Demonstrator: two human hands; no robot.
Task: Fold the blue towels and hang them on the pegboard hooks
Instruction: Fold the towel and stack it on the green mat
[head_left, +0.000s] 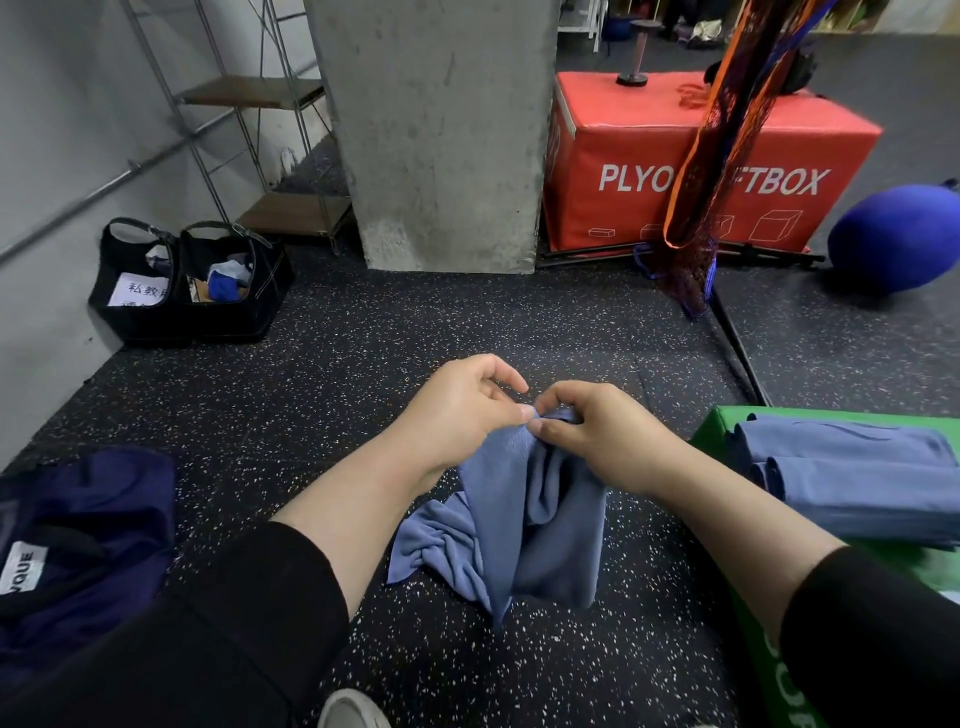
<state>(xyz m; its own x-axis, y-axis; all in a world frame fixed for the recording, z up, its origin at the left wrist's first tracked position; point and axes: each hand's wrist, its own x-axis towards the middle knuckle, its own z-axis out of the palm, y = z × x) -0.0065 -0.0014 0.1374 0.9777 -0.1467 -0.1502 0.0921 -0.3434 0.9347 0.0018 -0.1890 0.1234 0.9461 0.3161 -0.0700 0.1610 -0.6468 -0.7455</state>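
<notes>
- Surface: dark rubber floor (467, 322) with white speckles. A grey concrete pillar (436, 130) stands ahead; a wire shelf rack (249, 104) sits against the wall at left.
- Room: a red plyo box (727, 166) lies right of the pillar, with a blue ball (893, 239) further right. An orange-edged net strap (711, 156) hangs in front of the box. Two black baskets (192, 280) sit at the wall, left.
- Near left: a dark navy bag (88, 545) with a white label. Near right: a green box (748, 613) carrying folded blue towels (852, 478), stacked, long edges running left to right.
- Blue towel (519, 519) being worked: held up at centre, above the floor, between both forearms.
- Left hand (462, 410): thumb and forefinger pinch the towel's top edge; other fingers curled.
- Right hand (597, 431): fingers pinch the same top edge, just beside the left hand, fingertips almost touching.
- Orientation: the towel hangs from the pinch points, long axis roughly vertical, falling toward the viewer. It is bunched, not flat; the lower left corner spreads in creases near the floor; whether it touches cannot be told.
</notes>
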